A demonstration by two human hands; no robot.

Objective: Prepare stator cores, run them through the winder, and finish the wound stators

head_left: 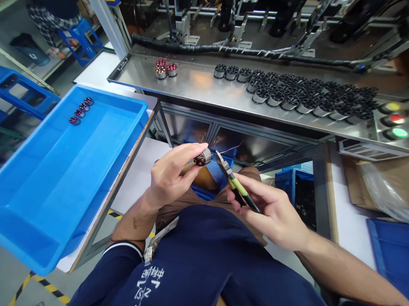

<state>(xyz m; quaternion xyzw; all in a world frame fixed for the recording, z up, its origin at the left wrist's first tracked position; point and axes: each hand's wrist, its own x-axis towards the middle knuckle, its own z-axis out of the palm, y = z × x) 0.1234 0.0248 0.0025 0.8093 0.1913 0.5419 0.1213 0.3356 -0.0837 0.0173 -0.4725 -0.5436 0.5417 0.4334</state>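
Observation:
Between the thumb and fingers of my left hand is a small motor stator, a metal ring with copper windings inside. A thin copper wire sticks out from it to the right. My right hand is closed around wire cutters with yellow-green and black handles. The cutter jaws point up, close beside the stator and near the wire. Whether the jaws touch the wire I cannot tell.
Several black-topped stators stand in rows on the metal bench, with a few wound ones at its left. A blue tray holds several more. Machine buttons are at right. A person is at the back left.

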